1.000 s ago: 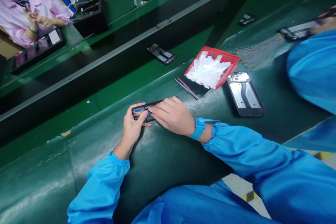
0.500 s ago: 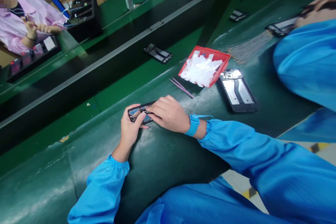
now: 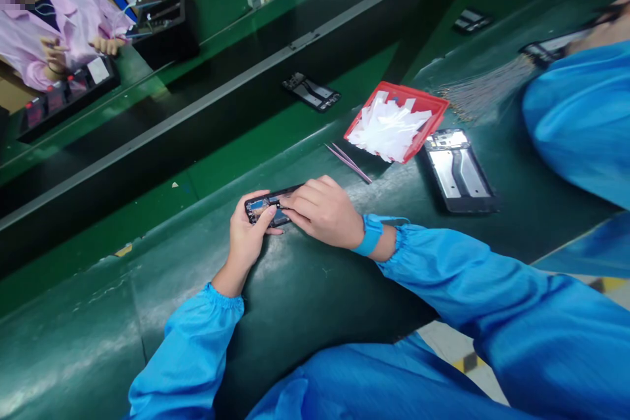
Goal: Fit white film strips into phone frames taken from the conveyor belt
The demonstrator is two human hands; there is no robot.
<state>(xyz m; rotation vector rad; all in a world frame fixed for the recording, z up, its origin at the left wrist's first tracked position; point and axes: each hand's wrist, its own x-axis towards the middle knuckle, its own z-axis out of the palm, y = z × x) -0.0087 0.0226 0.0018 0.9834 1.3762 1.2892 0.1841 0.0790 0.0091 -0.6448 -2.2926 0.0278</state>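
Phone (image 3: 281, 197) lies over the bench (image 3: 315, 295) between left hand (image 3: 247, 231) and right hand (image 3: 327, 215), touching both, long axis running left to right, right end slightly farther off; the left clasps one end, thumb on its face; the right bunches fingers over the rest, any pinch hidden
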